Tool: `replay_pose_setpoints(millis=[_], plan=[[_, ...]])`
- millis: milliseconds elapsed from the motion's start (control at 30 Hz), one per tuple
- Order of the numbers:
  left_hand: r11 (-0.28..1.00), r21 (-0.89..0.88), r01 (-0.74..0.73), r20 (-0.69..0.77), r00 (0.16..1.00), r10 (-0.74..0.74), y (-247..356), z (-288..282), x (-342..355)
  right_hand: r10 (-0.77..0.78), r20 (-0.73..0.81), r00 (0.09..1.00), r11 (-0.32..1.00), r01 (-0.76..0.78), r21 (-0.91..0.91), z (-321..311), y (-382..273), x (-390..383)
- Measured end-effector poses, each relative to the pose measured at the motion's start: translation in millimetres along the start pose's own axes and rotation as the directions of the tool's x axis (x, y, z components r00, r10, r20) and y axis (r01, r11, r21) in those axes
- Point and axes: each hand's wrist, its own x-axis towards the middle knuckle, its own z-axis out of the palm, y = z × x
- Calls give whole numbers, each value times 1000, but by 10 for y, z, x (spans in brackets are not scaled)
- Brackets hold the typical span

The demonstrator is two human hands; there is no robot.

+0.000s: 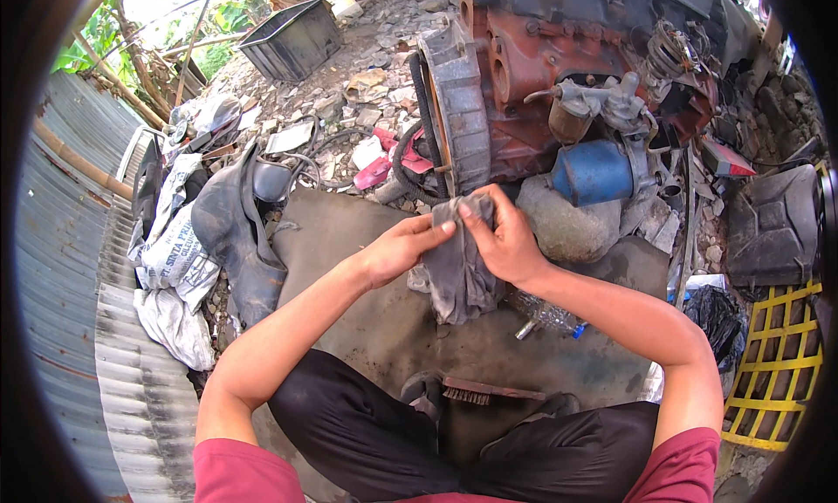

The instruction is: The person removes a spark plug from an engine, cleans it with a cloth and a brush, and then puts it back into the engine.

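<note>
A dirty grey rag (461, 272) hangs between my two hands, just in front of the engine. My left hand (403, 248) pinches the rag's upper left edge with thumb and fingers. Closed round the top of the same rag is my right hand (501, 234); whether anything is wrapped inside the cloth, I cannot tell. Below it, a clear plastic bottle (546, 313) with a blue cap lies on the dark mat (349, 315). A wire brush (489, 390) with a reddish-brown handle lies between my feet.
A large red-brown engine block (546, 75) with a blue filter (594, 173) stands ahead, beside a big stone (567, 224). A black crate (292, 39) sits on the far rubble. Sacks (179, 250) lie left by corrugated sheets (70, 241); a yellow basket (777, 363) stands right.
</note>
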Motion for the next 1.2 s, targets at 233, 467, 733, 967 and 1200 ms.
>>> replay_pose_setpoints(millis=[233,467,733,967,1200], plan=[[862,491,-127,-65,981,182,-36,104,-4,150,46,988,921,-157,357,69,90,-69],[582,786,-207,54,961,270,102,189,-53,151,69,986,918,-166,361,50,35,-105],[506,838,-204,-1,927,376,179,237,-61,98,20,995,924,-98,370,2,-15,-118],[968,196,-155,-119,976,180,93,168,8,217,-133,967,873,-131,469,148,301,-70],[801,593,-79,-165,962,217,-94,-73,59,300,133,945,848,-328,416,58,142,-247]])
